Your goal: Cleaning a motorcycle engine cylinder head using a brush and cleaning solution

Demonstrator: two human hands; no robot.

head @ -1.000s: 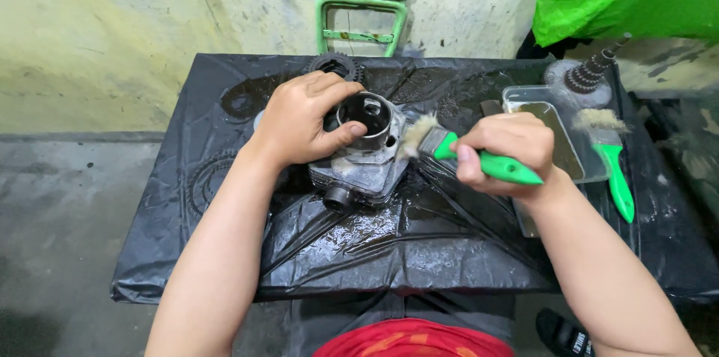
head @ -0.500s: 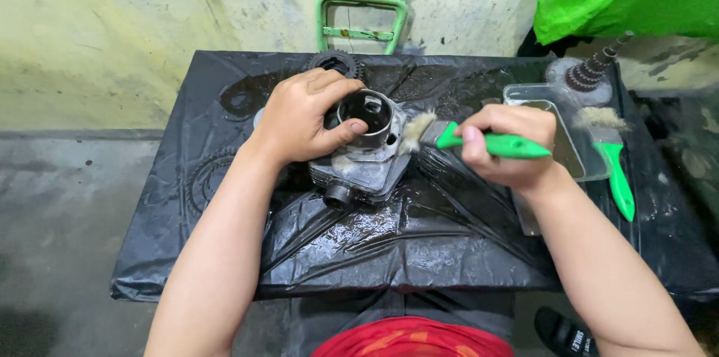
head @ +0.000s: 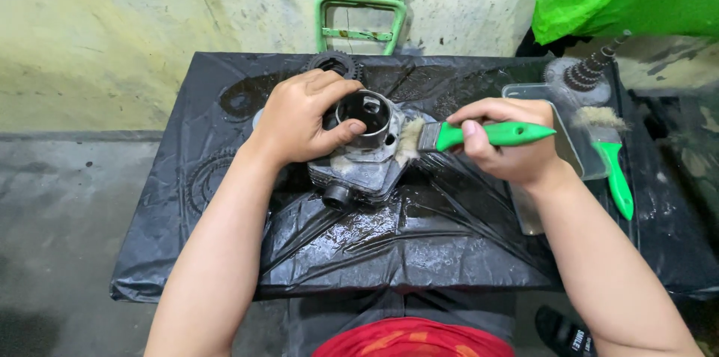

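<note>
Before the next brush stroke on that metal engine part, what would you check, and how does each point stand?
1. Left hand steadies the engine cylinder: ok, fingers curl over its rim.
2. Right hand grips the green-handled brush: ok, closed round the handle.
3. Bristles meet the cylinder's side: ok, they touch it.
4. Cylinder sits on the black plastic sheet: ok, the sheet looks wet beneath.
5. Spare green brush out of the way: ok, by the clear tray.
6. Cylinder bore clean: cannot tell.
</note>
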